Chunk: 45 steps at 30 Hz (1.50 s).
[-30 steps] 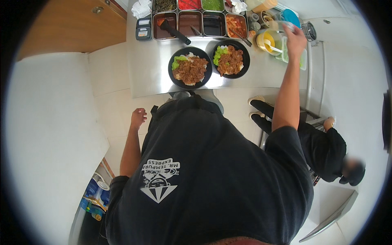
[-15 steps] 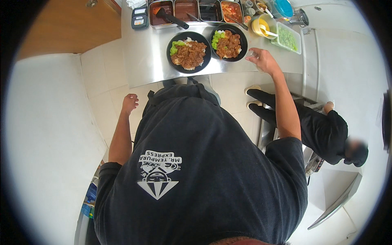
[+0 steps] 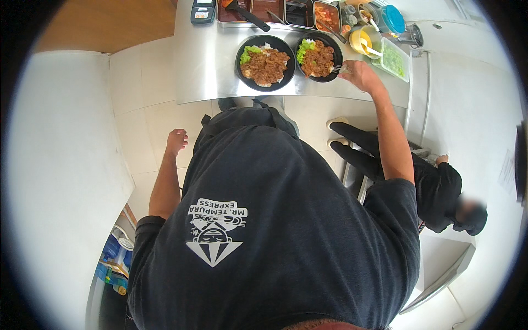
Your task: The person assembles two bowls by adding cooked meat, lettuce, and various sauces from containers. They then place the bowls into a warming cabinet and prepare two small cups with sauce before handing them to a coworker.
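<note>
Two black bowls of rice, brown saucy meat and green lettuce stand side by side on the steel counter: a larger-looking left bowl [image 3: 244, 78] and a right bowl [image 3: 335, 48]. My right hand [image 3: 360, 76] is at the near right rim of the right bowl. Its fingers are pinched on a small clear, shiny thing [image 3: 337, 69], partly hidden by them, whose kind I cannot make out. Away from the counter, my left hand [image 3: 177, 141] hangs low over the floor on the left, fingers loosely curled with nothing seen in them.
Metal sauce pans [image 3: 268, 11] line the counter's back, a black-handled utensil [image 3: 247, 15] across them. At right are a yellow container [image 3: 360, 40] with a white spoon and a clear tub of chopped greens [image 3: 393, 59]. Another person [image 3: 434, 187] in black stands at the right.
My right hand has moved closer to the right bowl, with the clear thing now at its rim. The view has shifted slightly. My left hand still hangs at the left.
</note>
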Tool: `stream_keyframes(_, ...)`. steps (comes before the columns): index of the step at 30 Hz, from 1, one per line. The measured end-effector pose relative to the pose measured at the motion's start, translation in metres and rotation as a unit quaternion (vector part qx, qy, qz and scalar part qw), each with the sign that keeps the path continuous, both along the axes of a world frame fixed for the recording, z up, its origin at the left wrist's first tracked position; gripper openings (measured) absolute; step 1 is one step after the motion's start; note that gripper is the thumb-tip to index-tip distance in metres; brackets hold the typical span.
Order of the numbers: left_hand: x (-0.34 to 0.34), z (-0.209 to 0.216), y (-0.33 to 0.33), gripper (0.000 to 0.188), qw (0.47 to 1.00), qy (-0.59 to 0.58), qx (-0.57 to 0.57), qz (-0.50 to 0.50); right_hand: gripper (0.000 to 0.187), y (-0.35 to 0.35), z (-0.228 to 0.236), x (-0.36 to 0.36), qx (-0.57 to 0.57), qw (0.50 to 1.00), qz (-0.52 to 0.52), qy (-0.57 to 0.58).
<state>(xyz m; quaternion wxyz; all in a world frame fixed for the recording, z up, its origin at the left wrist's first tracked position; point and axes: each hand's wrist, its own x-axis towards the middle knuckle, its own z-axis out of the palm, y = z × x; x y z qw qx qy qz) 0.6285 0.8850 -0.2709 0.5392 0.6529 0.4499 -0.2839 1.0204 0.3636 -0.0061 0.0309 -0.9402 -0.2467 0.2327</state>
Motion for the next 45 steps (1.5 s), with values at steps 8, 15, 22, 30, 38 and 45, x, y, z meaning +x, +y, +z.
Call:
stream_keyframes(8, 0.002, 0.006, -0.003, 0.032, 1.000, -0.007, 0.014, 0.002, 0.049, 0.025, 0.010, -0.004, 0.014, 1.000, 0.005, 0.005)
stream_keyframes(15, 0.007, 0.008, -0.007, 0.036, 1.000, -0.019, 0.004, -0.001, 0.047, 0.034, 0.007, -0.002, 0.036, 0.998, -0.036, -0.021)
stream_keyframes(22, 0.024, 0.032, -0.021, 0.025, 0.981, -0.140, 0.127, -0.034, 0.047, 0.050, 0.021, -0.026, 0.158, 0.983, -0.088, -0.006)
stream_keyframes(30, 0.134, 0.126, -0.094, 0.033, 0.916, -0.379, 0.078, -0.108, 0.044, 0.104, 0.027, -0.056, 0.138, 0.987, 0.080, 0.022)
stream_keyframes(38, 0.191, 0.159, -0.148, 0.066, 0.936, -0.289, -0.193, 0.057, 0.044, 0.129, 0.023, -0.063, 0.017, 0.989, 0.142, 0.028)
stream_keyframes(45, 0.187, 0.163, -0.146, 0.069, 0.932, -0.292, -0.205, 0.059, 0.045, 0.155, 0.017, -0.066, 0.002, 0.985, 0.162, 0.061)
